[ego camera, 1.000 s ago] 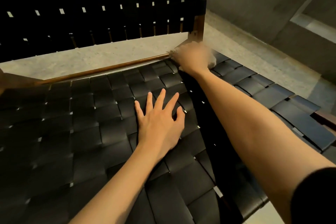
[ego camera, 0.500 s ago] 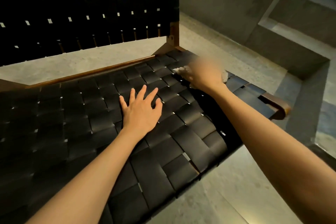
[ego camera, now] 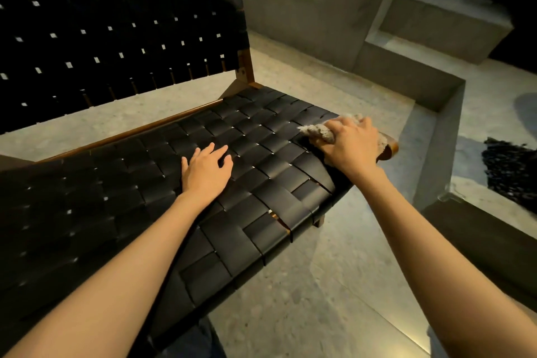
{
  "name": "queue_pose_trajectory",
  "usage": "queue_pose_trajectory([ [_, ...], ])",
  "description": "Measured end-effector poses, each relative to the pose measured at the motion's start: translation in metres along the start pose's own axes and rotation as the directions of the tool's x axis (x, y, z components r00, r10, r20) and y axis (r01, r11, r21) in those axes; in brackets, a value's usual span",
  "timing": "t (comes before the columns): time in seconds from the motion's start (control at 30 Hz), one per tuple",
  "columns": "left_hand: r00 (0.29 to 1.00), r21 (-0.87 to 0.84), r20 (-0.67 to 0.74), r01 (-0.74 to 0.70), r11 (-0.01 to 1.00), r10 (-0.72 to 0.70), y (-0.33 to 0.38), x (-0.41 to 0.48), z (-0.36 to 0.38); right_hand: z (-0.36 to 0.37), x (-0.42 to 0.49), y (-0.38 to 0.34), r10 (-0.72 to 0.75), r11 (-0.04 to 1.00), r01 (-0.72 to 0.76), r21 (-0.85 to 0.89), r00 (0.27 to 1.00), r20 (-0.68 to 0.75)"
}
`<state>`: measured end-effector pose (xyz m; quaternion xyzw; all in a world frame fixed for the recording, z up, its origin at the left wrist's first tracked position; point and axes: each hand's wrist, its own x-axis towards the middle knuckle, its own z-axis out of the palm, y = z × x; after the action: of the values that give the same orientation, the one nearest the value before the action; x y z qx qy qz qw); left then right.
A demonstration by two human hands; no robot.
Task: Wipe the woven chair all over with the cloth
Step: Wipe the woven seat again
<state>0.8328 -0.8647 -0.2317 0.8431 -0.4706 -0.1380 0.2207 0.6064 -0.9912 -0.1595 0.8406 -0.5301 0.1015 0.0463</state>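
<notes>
No readable text, label, number or sign anywhere.

Black basket-weave chair (ego camera: 261, 177), brown wooden frame (ego camera: 390, 148), beige cloth (ego camera: 319, 131).

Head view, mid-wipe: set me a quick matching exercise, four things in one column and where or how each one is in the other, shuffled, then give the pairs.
1. left hand
2. right hand
3. cloth
4. backrest

a. bunched by the wooden corner of the woven seat
b. flat on the middle of the seat
c. upright behind the seat
d. gripping the cloth

Pairs: 1-b, 2-d, 3-a, 4-c.
</notes>
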Motion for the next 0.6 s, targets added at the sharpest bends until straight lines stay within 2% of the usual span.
queue_pose_trajectory([
  [0.07,0.997,0.032,0.072,-0.031,0.999,0.029,0.0,-0.006,-0.005,-0.001,-0.019,-0.018,-0.129,0.991,0.128,0.041,0.991,0.021],
  [0.17,0.986,0.061,0.158,-0.064,0.996,0.054,-0.008,-0.019,-0.013,0.001,-0.058,-0.052,-0.365,0.923,0.358,0.138,0.931,0.026],
  [0.27,0.976,0.086,0.211,-0.075,0.993,0.055,-0.019,-0.033,-0.024,0.002,-0.08,-0.068,-0.484,0.856,0.475,0.206,0.875,-0.004],
  [0.37,0.977,0.131,0.206,-0.09,0.987,0.062,-0.029,-0.046,-0.033,0.004,-0.062,-0.049,-0.412,0.903,0.411,0.123,0.911,-0.013],
  [0.47,0.981,0.143,0.186,-0.077,0.987,0.05,-0.033,-0.054,-0.037,0.008,-0.015,-0.019,-0.21,0.977,0.211,-0.021,0.977,0.041],
  [0.53,0.984,0.152,0.177,-0.054,0.987,0.027,-0.033,-0.056,-0.037,0.009,0.009,-0.015,-0.081,0.996,0.082,-0.041,0.996,0.027],
  [0.6,0.986,0.165,0.166,-0.022,0.986,-0.006,-0.034,-0.057,-0.036,0.013,0.017,-0.029,-0.05,0.998,0.05,-0.026,0.999,0.0],
])
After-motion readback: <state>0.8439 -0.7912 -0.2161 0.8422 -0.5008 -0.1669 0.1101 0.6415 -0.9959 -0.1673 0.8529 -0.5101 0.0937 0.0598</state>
